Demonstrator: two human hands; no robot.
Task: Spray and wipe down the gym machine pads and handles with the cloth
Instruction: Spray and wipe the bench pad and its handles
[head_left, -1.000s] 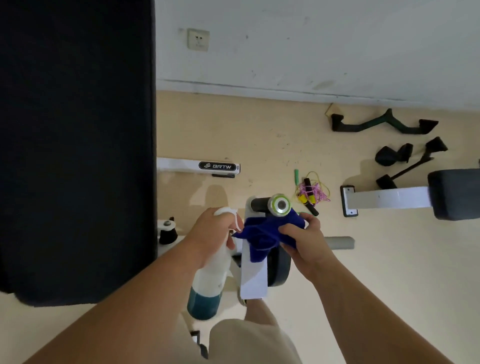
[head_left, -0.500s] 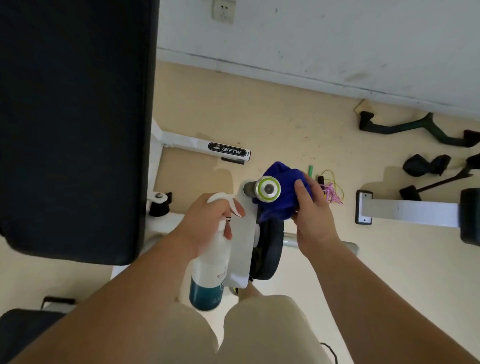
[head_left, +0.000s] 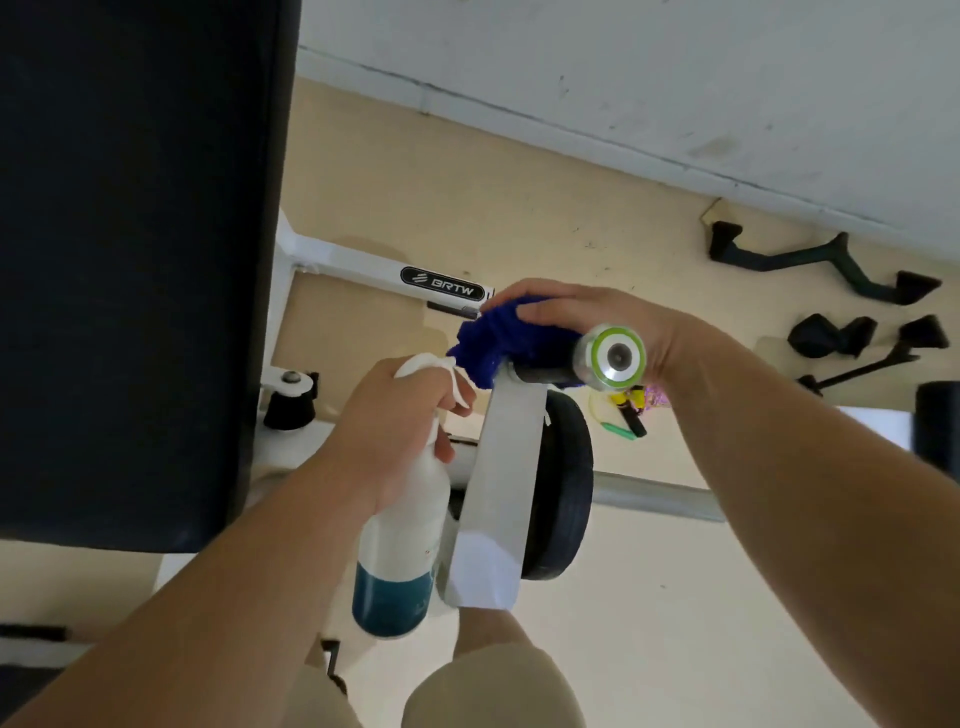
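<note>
1. Head view, right side: the right hand (head_left: 587, 314) lies over the top of a deep-blue fluffy cloth (head_left: 493, 345). Its fingers are curled close together round the cloth, clamping it onto the black-gripped machine handle (head_left: 540, 373).
2. The handle juts toward the camera and ends in a round silver end cap with a green ring (head_left: 613, 357). The cap pokes out bare just below the right wrist. The cloth covers the grip behind the cap, bunched up to where the handle meets the machine's arm.
3. The left hand (head_left: 395, 431) grips the neck of a white plastic spray bottle with a teal lower band (head_left: 400, 551), fingers wrapped round it under the spray head. The bottle hangs roughly upright, just beside the machine's arm. Its nozzle is right at the edge of the cloth; I cannot tell whether they touch.
4. The flat white steel arm (head_left: 498, 493) carries the handle at its far end and runs down toward the camera. A black round weight plate (head_left: 563, 483) sits against its right side, and a grey steel bar (head_left: 654, 501) runs out to the right from behind the plate.
5. A large black upholstered pad (head_left: 130, 260) fills the left side. Past its edge lies a white frame tube with a black "BRTW" label (head_left: 441, 283).
6. On the beige floor (head_left: 519, 182), black cable grips (head_left: 821, 265) lie near the white wall. A tangle of skipping rope with yellow and green parts (head_left: 628, 410) lies below the right wrist. Knees in beige shorts (head_left: 493, 691) show at the bottom.
</note>
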